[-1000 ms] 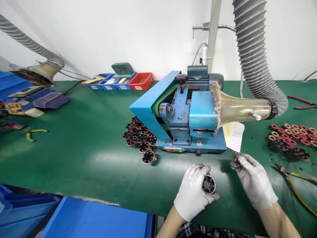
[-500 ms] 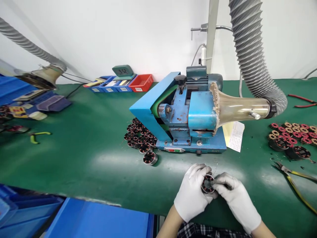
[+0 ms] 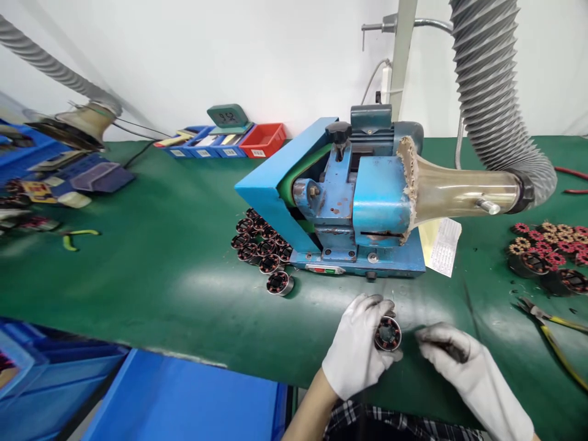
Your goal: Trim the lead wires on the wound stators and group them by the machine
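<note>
My left hand, in a white glove with darkened fingertips, is closed around a round motor stator. Its metal rim faces up, with dark and copper-coloured windings inside. To the right of it, apart from the part, my gloved right hand has its fingers curled and pinched together. Whatever is between those fingers, if anything, is too small to make out. Several similar motor stators stand grouped beside the blue machine, one of them closest to me.
A blue belt-driven machine with a grey extraction hose stands ahead. To the right lie pliers and red and tan wound cores. Small bins line the wall; a large blue crate sits below the table's front edge.
My right hand has drawn away from the stator to the right, its fingers still pinched. My left hand keeps hold of the stator. The view has shifted slightly.
</note>
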{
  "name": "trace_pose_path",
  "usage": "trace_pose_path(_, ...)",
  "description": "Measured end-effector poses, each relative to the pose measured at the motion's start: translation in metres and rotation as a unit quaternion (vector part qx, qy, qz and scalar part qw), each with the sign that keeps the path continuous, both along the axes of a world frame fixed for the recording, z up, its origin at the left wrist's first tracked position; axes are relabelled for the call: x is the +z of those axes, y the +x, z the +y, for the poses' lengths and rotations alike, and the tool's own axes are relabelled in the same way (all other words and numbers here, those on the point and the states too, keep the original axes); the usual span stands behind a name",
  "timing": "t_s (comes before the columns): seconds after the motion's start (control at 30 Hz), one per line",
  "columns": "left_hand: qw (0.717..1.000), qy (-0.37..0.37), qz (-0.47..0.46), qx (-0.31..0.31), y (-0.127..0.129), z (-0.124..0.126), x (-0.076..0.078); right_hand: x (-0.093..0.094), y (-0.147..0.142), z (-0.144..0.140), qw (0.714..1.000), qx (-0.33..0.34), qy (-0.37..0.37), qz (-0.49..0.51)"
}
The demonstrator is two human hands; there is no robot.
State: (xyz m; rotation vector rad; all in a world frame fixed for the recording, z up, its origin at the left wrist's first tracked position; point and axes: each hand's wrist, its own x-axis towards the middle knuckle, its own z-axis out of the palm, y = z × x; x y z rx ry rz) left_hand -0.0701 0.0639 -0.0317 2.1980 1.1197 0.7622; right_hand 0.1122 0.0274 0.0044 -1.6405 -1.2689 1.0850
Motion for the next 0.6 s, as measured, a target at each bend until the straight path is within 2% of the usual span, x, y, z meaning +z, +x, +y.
trace_pose_path(0.07,1.0,0.011,-0.001,-0.004,0.0,0.0,-0.001,0.002,-0.011,-0.003,0.986,0.124,0.044,-0.099)
trace_pose_path(0.13,1.0,0.016,0.004,0.001,0.002,0.001,0.0,0.002,-0.02,-0.005,0.937,0.21,0.081,-0.266)
trace_pose_path(0.2,1.0,0.017,0.012,0.01,0.005,0.001,0.002,0.002,-0.03,-0.006,0.86,0.234,0.107,-0.441)
trace_pose_path(0.27,1.0,0.025,0.011,0.017,0.006,0.001,0.005,0.004,-0.039,-0.006,0.79,0.235,0.122,-0.553)
trace_pose_path(0.3,0.999,0.026,0.01,0.018,0.007,0.001,0.006,0.005,-0.043,-0.006,0.766,0.231,0.126,-0.586)
trace_pose_path(0.37,1.0,0.026,0.006,0.016,0.007,0.001,0.007,0.009,-0.049,-0.004,0.743,0.221,0.126,-0.62)
trace_pose_path(0.43,1.0,0.023,0.003,0.015,0.007,0.001,0.007,0.01,-0.052,0.0,0.743,0.212,0.119,-0.623)
trace_pose_path(0.5,1.0,0.022,0.001,0.017,0.006,0.001,0.005,0.009,-0.049,0.002,0.765,0.219,0.115,-0.595)
trace_pose_path(0.57,1.0,0.016,0.004,0.023,0.006,0.0,0.003,0.002,-0.043,0.001,0.81,0.224,0.117,-0.528)
trace_pose_path(0.6,1.0,0.011,0.009,0.024,0.006,-0.001,0.002,-0.001,-0.039,0.0,0.846,0.22,0.118,-0.472)
